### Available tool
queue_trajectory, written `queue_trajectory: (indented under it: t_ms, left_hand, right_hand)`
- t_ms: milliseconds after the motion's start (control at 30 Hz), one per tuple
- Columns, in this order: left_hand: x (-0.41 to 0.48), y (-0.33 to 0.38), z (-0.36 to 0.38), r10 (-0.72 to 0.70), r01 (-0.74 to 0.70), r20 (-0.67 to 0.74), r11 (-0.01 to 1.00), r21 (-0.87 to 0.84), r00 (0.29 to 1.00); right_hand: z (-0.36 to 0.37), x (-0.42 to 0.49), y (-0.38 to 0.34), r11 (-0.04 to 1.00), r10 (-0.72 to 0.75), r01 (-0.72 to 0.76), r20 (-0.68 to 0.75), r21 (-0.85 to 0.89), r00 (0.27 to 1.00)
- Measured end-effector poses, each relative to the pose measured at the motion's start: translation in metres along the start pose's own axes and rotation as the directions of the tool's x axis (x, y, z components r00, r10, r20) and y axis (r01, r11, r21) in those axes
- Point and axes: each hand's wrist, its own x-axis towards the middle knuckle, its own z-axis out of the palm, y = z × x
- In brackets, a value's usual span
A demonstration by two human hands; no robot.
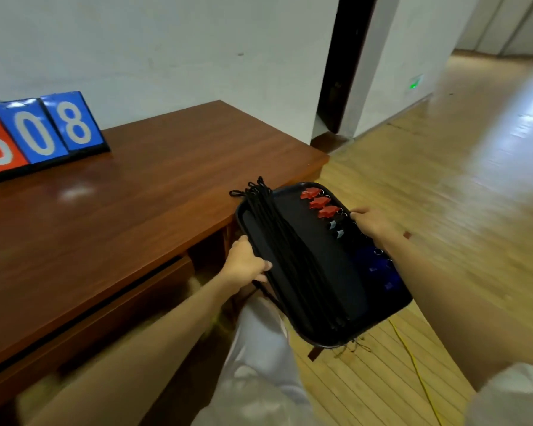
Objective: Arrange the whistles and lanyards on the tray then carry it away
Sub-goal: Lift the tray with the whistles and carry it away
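Tray [320, 341] clear of the tabletop [151, 186], left hand [246, 262] and right hand [373, 224] gripping opposite rims; tilt could spill whistles [317, 202], lanyards [290, 256].

Both arms out front, forearms bare. Left grip [246, 262] holds the tray [308, 335] at its left edge: thumb on top of the rim, fingers curled underneath. Right grip [374, 226] holds the opposite edge, further out, back of hand up, one digit lying on the rim, the rest out of sight. Left forearm enters from bottom-left, right from bottom-right, with a pale sleeve [511, 395] at the upper arm.
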Motion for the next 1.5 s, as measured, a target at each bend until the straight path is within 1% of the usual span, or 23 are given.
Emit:
queue_trajectory:
  t_ms: [167,267,433,667,867,1067,1167,1300,1500]
  left_hand:
    - [-0.008,-0.001,0.045,0.028,-0.020,0.078,0.995,-0.099,0.997]
    - [-0.009,-0.007,0.065,-0.010,0.030,0.127,0.987,-0.156,0.992]
    - [-0.011,-0.014,0.083,-0.081,0.108,0.166,0.981,-0.162,0.983]
    - [-0.002,-0.019,0.091,-0.175,0.204,0.178,0.966,-0.160,0.968]
    - [0.022,-0.017,0.091,-0.229,0.262,0.181,0.948,-0.182,0.956]
    - [0.052,-0.017,0.091,-0.335,0.374,0.191,0.896,-0.238,0.923]
    - [0.062,-0.019,0.089,-0.347,0.381,0.185,0.901,-0.209,0.920]
    - [0.074,-0.023,0.087,-0.318,0.348,0.177,0.920,-0.181,0.931]
    - [0.089,-0.024,0.084,-0.367,0.399,0.175,0.893,-0.208,0.913]
  right_hand:
    - [-0.029,0.001,0.029,0.996,0.071,-0.066,-0.078,0.059,0.994]
    - [-0.039,0.001,0.044,0.992,0.107,-0.101,-0.085,0.076,0.991]
    - [-0.038,0.004,0.066,0.984,0.161,-0.155,-0.067,0.086,0.985]
    - [-0.026,0.016,0.081,0.981,0.193,-0.192,-0.049,0.018,0.980]
    - [-0.014,0.041,0.075,0.979,0.202,-0.201,-0.040,0.028,0.979]
    - [0.001,0.068,0.070,0.979,0.195,-0.197,-0.037,-0.046,0.980]
    - [0.007,0.079,0.067,0.979,0.192,-0.193,-0.027,-0.067,0.981]
    - [0.016,0.094,0.065,0.978,0.191,-0.192,-0.014,-0.086,0.981]
    - [0.028,0.115,0.060,0.972,0.209,-0.205,0.026,-0.111,0.978]
